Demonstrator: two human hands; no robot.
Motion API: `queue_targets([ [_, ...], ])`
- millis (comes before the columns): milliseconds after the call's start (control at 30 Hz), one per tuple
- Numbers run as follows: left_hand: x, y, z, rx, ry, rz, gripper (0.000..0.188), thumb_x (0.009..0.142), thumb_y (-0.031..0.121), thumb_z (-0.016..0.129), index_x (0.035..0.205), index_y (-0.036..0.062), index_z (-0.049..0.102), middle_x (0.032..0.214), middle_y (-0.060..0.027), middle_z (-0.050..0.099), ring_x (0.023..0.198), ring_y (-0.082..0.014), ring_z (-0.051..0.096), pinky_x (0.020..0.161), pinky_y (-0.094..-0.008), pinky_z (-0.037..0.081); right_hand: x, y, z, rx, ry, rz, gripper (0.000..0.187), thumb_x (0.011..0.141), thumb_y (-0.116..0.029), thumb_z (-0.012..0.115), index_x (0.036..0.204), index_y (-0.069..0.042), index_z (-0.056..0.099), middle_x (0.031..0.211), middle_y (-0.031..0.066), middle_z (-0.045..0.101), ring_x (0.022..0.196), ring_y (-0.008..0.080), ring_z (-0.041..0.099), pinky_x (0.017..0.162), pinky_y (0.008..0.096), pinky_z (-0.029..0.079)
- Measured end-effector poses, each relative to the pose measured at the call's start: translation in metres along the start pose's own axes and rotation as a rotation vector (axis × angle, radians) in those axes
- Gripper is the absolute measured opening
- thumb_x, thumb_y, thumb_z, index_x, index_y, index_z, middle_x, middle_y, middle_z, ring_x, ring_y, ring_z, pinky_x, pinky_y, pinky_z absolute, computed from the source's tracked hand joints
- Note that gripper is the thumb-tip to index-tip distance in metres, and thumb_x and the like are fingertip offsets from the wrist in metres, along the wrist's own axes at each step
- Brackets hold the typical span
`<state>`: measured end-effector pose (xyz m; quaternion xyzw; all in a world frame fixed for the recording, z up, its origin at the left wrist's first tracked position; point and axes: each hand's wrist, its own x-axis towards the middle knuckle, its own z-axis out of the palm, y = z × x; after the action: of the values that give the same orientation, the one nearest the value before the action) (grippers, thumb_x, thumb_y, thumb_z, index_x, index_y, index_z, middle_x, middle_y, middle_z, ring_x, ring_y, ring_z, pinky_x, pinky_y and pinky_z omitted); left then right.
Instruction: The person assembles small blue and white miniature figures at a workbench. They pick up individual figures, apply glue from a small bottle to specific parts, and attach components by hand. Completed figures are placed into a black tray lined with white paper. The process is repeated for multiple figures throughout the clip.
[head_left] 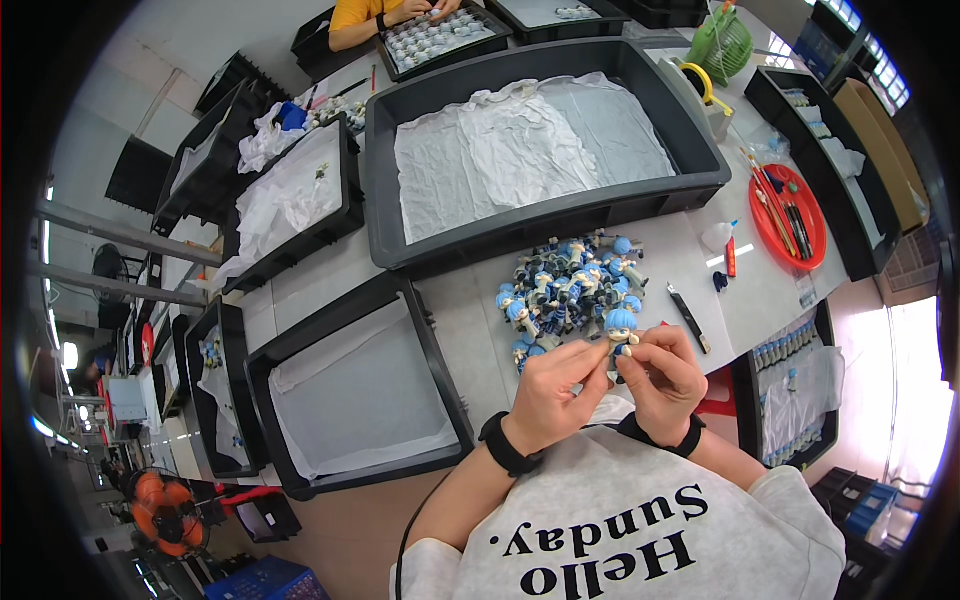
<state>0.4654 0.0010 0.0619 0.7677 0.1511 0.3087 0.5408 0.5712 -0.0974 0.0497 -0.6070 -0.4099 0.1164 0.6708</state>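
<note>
Between my two hands is a small blue-haired doll figurine (620,330), upright and facing me. My left hand (557,388) pinches it from the left side. From the right, the thumb and fingers of my right hand (662,378) close on its lower body. Just beyond my hands lies a heap of similar blue-haired figurines (570,280) on the white table. A black-handled craft knife (688,318) rests to the right of the heap. Both wrists wear black bands.
A large black tray (545,222) lined with white sheeting stands beyond the heap; another lined tray (360,385) is at left. A red basket (812,225) of brushes and tools sits at right, near a small white bottle (717,236). Across the table, another person's hands (410,12) work over a filled tray.
</note>
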Motion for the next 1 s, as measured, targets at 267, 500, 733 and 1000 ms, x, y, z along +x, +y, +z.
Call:
queue_targets([
  [267, -0.0005, -0.0025, -0.0047, 0.057, -0.057, 0.049, 0.024, 0.078, -0.008, 0.052, 0.101, -0.0069, 0.059, 0.073, -0.0113, 0.060, 0.062, -0.0158, 0.064, 0.052, -0.0225, 0.049, -0.0014, -0.0023, -0.0016, 0.010, -0.012, 0.018, 0.016, 0.071, 0.008, 0.066, 0.085, 0.003, 0.061, 0.086, 0.0093, 0.053, 0.075, 0.0157, 0.054, 0.065, 0.0244, 0.045],
  [500, -0.0005, -0.0030, -0.0066, 0.048, -0.068, 0.048, 0.023, 0.077, -0.008, 0.052, 0.100, -0.0081, 0.059, 0.074, -0.0117, 0.060, 0.062, -0.0161, 0.064, 0.052, -0.0223, 0.049, -0.0017, -0.0010, -0.0008, 0.031, -0.015, 0.022, 0.016, 0.071, 0.007, 0.067, 0.086, 0.003, 0.062, 0.088, 0.0100, 0.053, 0.076, 0.0154, 0.054, 0.065, 0.0241, 0.045],
  [733, 0.0005, -0.0017, -0.0086, 0.069, -0.077, 0.054, 0.022, 0.078, -0.007, 0.053, 0.099, -0.0082, 0.059, 0.073, -0.0116, 0.060, 0.062, -0.0161, 0.064, 0.051, -0.0224, 0.048, -0.0020, 0.0000, -0.0003, 0.050, -0.015, 0.038, 0.016, 0.071, 0.007, 0.066, 0.086, 0.003, 0.061, 0.088, 0.0103, 0.054, 0.077, 0.0156, 0.054, 0.065, 0.0239, 0.045],
  [1000, 0.0000, -0.0024, -0.0087, 0.078, -0.080, 0.058, 0.024, 0.078, -0.007, 0.054, 0.101, -0.0079, 0.059, 0.072, -0.0115, 0.060, 0.061, -0.0164, 0.063, 0.051, -0.0230, 0.048, -0.0017, 0.0017, 0.0004, 0.044, -0.014, 0.025, 0.016, 0.071, 0.007, 0.067, 0.086, 0.003, 0.062, 0.088, 0.0103, 0.054, 0.077, 0.0155, 0.054, 0.064, 0.0236, 0.045],
])
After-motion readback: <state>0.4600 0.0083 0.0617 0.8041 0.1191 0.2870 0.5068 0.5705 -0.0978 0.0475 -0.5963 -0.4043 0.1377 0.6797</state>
